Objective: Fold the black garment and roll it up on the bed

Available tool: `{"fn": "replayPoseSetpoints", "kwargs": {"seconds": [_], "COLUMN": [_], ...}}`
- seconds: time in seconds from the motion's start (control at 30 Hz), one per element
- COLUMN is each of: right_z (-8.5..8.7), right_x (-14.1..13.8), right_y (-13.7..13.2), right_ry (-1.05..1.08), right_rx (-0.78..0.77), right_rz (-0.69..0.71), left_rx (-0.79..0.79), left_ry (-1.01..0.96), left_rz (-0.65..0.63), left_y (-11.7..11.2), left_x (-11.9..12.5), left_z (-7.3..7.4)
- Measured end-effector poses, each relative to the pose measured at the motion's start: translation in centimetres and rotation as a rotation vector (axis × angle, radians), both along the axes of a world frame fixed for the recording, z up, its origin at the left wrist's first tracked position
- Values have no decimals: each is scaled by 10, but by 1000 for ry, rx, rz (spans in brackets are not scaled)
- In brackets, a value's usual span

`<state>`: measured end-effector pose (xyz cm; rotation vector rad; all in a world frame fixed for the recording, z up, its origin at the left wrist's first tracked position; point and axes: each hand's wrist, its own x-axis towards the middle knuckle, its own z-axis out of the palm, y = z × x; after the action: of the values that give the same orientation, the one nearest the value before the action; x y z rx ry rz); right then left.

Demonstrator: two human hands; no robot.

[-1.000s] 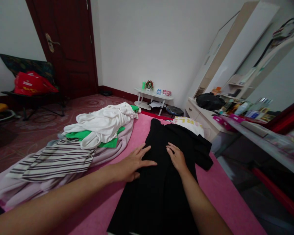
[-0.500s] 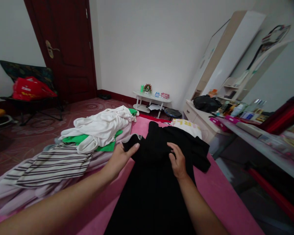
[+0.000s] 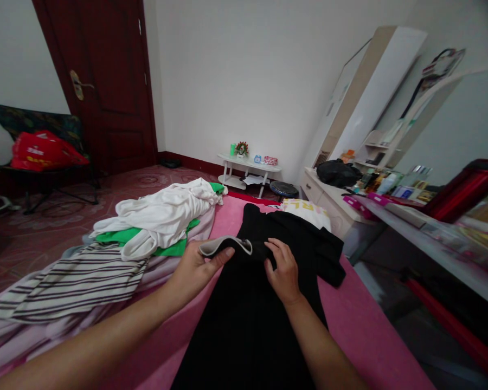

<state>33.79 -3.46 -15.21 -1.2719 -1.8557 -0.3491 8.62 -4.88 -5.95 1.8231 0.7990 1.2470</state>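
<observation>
A long black garment stretches from the middle of the bed toward me. My left hand grips its top edge, thumb in front, and the pale lining shows in a wavy fold. At the other end of that edge, my right hand has its curled fingers closed on the black cloth. Beyond my hands lies black short-sleeved clothing, spread flat. Black against black, I cannot tell exactly where the two pieces meet.
On the left of the pink bed lie white clothing, green cloth and a striped garment. A white printed garment is at the far end. A cluttered dresser and desk stand at the right.
My right hand has moved left and closed on the black garment's edge. The edge is now raised between both hands, with more pale lining showing. The view has shifted slightly.
</observation>
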Motion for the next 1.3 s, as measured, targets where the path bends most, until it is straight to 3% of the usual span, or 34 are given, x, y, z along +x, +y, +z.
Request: {"fn": "replayPoseSetpoints", "kwargs": {"seconds": [0.13, 0.23, 0.3, 0.47, 0.53, 0.77, 1.1, 1.2, 1.3], "right_z": [5, 10, 14, 25, 30, 37, 58, 58, 51], "right_x": [5, 4, 0, -29, -43, -65, -27, -18, -12], "right_y": [-5, -14, -22, -37, -42, -45, -30, -27, -23], "right_ry": [36, 36, 36, 83, 97, 115, 96, 133, 102], "right_rx": [3, -9, -5, 81, 75, -15, -547, -683, -725], "right_rz": [135, 246, 292, 376, 427, 485, 591, 632, 565], "left_rx": [331, 420, 405, 277, 211, 65, -20, 7, 42], "left_ry": [230, 330, 359, 260, 192, 69, 159, 206, 267], "left_rz": [-369, -496, -443, -133, -100, -121, -161, -218, -296], "left_y": [-10, -12, -13, -10, -7, -3, -2, -1, -3], "left_x": [-12, -21, -26, -30, -29, -22, -31, -35, -38], "left_z": [12, 9, 3, -6, -8, -12, -2, -1, -3]}}
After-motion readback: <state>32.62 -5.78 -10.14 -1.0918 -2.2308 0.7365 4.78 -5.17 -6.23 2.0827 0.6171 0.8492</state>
